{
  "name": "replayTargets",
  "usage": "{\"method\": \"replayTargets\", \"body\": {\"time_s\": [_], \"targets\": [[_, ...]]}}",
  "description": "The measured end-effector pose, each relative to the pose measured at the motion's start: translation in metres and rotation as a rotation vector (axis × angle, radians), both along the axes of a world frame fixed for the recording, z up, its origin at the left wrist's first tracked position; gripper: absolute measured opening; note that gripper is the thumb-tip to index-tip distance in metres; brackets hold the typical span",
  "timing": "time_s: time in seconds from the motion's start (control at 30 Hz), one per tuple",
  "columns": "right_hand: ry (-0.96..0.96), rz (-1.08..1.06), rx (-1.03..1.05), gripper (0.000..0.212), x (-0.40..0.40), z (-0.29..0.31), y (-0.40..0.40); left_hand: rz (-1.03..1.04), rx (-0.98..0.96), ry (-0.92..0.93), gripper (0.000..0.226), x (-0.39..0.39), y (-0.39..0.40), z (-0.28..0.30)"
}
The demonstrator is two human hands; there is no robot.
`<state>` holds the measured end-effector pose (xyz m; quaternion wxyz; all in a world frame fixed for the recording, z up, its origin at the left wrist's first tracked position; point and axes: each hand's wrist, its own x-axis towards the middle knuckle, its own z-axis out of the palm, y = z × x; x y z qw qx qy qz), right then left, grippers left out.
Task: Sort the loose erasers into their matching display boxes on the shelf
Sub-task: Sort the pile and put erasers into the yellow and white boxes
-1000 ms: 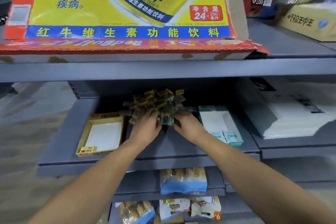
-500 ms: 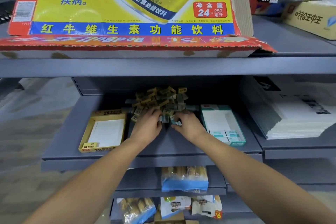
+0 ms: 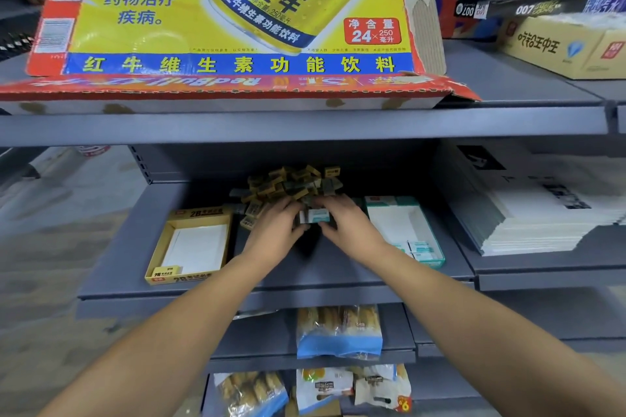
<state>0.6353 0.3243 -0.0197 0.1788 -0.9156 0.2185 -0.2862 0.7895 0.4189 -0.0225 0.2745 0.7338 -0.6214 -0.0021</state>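
A heap of loose erasers [image 3: 291, 181], mostly yellow-sleeved with some teal ones, lies at the back of the middle shelf. My left hand [image 3: 276, 230] and my right hand [image 3: 349, 225] meet at its front edge. Between their fingertips is a teal-and-white eraser [image 3: 316, 215], pinched from both sides. A yellow display box [image 3: 159, 264] stands to the left and holds one yellow eraser [image 3: 167, 270] in its front corner. A teal display box [image 3: 430, 240] stands to the right with a few teal erasers [image 3: 420, 249] at its front.
The shelf above carries a big yellow drink carton [image 3: 237, 30] that overhangs the work area. A stack of white paper pads [image 3: 542, 217] lies on the shelf to the right. Snack bags [image 3: 338, 332] fill the lower shelves. The grey shelf lip [image 3: 237, 301] runs under my forearms.
Both hands have drawn a teal-and-white eraser out of the heap's front edge; it now shows between the fingertips. The view has shifted slightly.
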Motion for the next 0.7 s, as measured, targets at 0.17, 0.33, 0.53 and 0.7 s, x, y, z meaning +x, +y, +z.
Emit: {"method": "replayTargets", "body": {"time_s": [0.17,0.33,0.53,0.7], "targets": [[-0.011,0.018,-0.021,0.041,-0.002,-0.002,0.003,-0.033,-0.040,0.032,0.030,-0.002,0.005,0.000],[-0.001,0.027,-0.049,0.035,-0.005,-0.001,0.003,-0.034,-0.066,0.033,0.028,-0.002,0.008,0.000],[0.012,0.000,-0.069,0.025,-0.028,0.004,-0.009,-0.056,-0.088,0.043,0.029,-0.023,-0.008,0.003],[0.018,-0.150,-0.049,0.023,-0.075,0.008,-0.023,-0.096,-0.007,0.071,0.041,-0.053,-0.032,0.002]]}}
